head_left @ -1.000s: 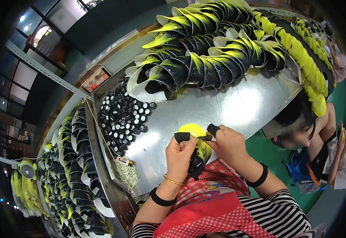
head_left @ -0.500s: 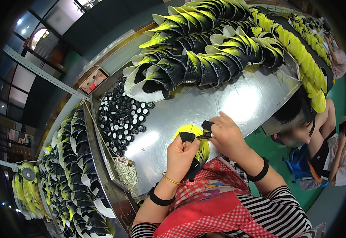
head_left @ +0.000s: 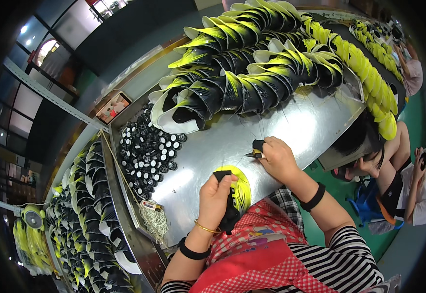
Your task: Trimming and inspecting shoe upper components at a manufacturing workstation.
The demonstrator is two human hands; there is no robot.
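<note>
My left hand (head_left: 214,196) is closed on a yellow and black shoe upper (head_left: 243,189) at the near edge of the metal table. Black material from that piece hangs below my fingers toward the apron. To the right and a little farther off, my right hand (head_left: 278,157) grips a small pointed hand tool (head_left: 254,155), its dark tip aimed left; whether it is snips or pliers cannot be made out. The tool is apart from the upper. Black covers (head_left: 258,145) show at the fingertips of both hands.
Long nested stacks of black and yellow shoe uppers (head_left: 252,88) lie across the table's far side. Small black pieces with white tops (head_left: 147,158) are heaped at left, near a cord bundle (head_left: 153,219) and a phone (head_left: 114,108). A co-worker (head_left: 420,188) sits at right.
My hands have moved apart. The tool in my right hand has come away from the piece and slightly farther off; my left hand has shifted a little left and nearer, still holding the upper.
</note>
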